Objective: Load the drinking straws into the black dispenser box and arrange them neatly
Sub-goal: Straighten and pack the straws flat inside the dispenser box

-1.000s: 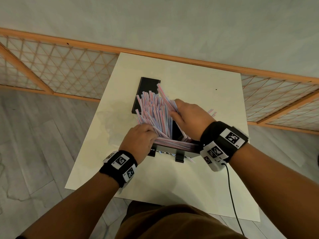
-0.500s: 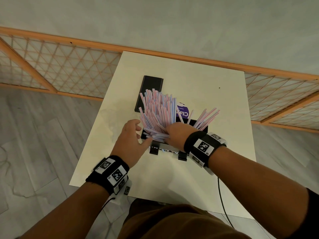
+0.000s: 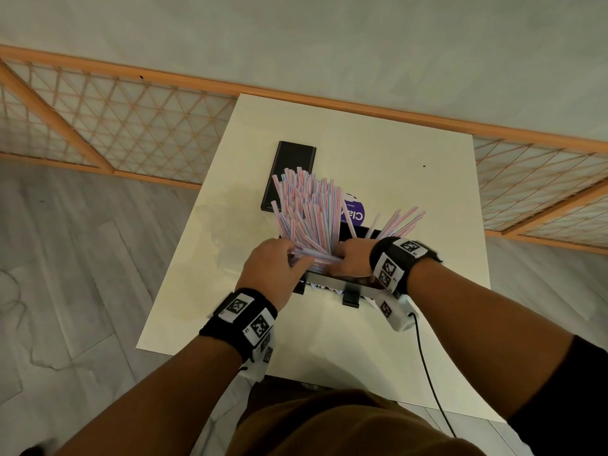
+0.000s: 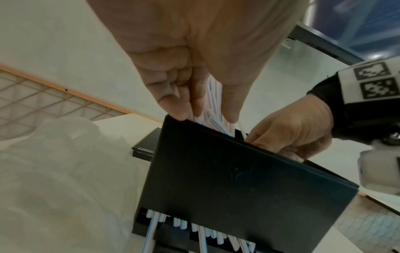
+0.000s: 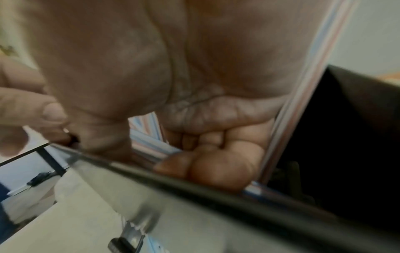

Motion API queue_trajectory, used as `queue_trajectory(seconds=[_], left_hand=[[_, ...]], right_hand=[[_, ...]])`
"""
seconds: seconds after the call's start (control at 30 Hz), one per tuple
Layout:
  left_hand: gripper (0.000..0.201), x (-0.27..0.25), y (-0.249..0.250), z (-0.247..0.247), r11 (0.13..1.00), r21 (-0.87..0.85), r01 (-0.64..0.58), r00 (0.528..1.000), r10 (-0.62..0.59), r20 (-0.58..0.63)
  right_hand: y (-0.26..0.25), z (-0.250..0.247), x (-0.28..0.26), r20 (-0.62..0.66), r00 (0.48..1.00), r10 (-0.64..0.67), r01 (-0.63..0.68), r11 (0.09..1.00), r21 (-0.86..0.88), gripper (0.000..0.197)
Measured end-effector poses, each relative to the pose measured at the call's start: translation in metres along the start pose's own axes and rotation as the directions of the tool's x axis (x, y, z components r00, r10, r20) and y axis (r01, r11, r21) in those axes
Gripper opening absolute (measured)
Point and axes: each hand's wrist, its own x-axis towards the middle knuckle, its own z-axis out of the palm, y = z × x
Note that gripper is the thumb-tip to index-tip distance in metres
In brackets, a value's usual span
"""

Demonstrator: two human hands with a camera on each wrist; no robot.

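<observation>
Step in hand: seating straws (image 3: 306,212) in box (image 4: 238,179); bundle stands fanned, leaning toward 11 o'clock, tips lying over lid (image 3: 291,172) behind.
Box at table (image 3: 378,153) centre, near edge toward 6 o'clock.
Left hand (image 3: 273,268) curled round bundle base at box's 9 o'clock end.
Right hand (image 3: 350,258) curled over straws at top rim.
Smaller clump splays toward 2 o'clock.
Few ends poke from bottom slot.
Next, likely: lay bundle flat lengthwise, gather clump, level ends.

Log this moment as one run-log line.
left hand: grips straws | right hand: grips straws | straws: splayed, sticking out of dispenser box | lid: off, on table
</observation>
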Motion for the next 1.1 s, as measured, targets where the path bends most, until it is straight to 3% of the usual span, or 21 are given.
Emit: queue_trajectory(seconds=[0.13,0.2,0.37,0.47,0.67,0.83,1.0,1.1], left_hand=[[0.034,0.006,0.003,0.000,0.999,0.004,0.041,0.999,-0.041,-0.004],[0.035,0.006,0.005,0.000,0.999,-0.009,0.049,0.999,-0.049,-0.001],[0.036,0.002,0.009,-0.003,0.999,0.030,0.034,0.999,-0.033,-0.008],[0.037,-0.001,0.009,-0.003,0.999,0.053,-0.001,1.000,0.002,-0.018],[0.042,-0.008,0.004,-0.003,0.998,0.041,-0.050,0.998,0.051,-0.029],[0.048,-0.014,0.008,-0.006,0.977,0.106,-0.183,0.975,0.194,-0.107],[0.027,-0.010,0.007,-0.006,0.912,0.256,-0.319,0.917,0.366,-0.161],[0.020,-0.007,0.007,-0.004,0.841,0.318,-0.438,0.865,0.490,-0.104]], right_hand=[[0.004,-0.006,-0.002,0.112,0.991,0.068,-0.082,0.989,0.123,0.058],[0.004,-0.008,0.001,0.089,0.994,0.062,-0.069,0.995,0.069,0.067],[-0.006,-0.016,-0.009,-0.022,1.000,0.017,-0.019,0.997,-0.069,0.050],[-0.016,-0.012,-0.009,0.022,0.999,-0.025,0.029,0.979,-0.201,0.045],[-0.034,-0.006,-0.009,0.044,0.999,-0.026,0.038,0.955,-0.294,0.045],[-0.035,-0.016,-0.013,-0.034,0.998,-0.056,0.047,0.977,-0.207,0.030],[-0.023,-0.031,-0.030,-0.137,0.987,-0.087,0.083,0.996,-0.034,0.030],[-0.014,-0.032,-0.040,-0.216,0.971,-0.103,0.107,0.994,0.009,0.027]])
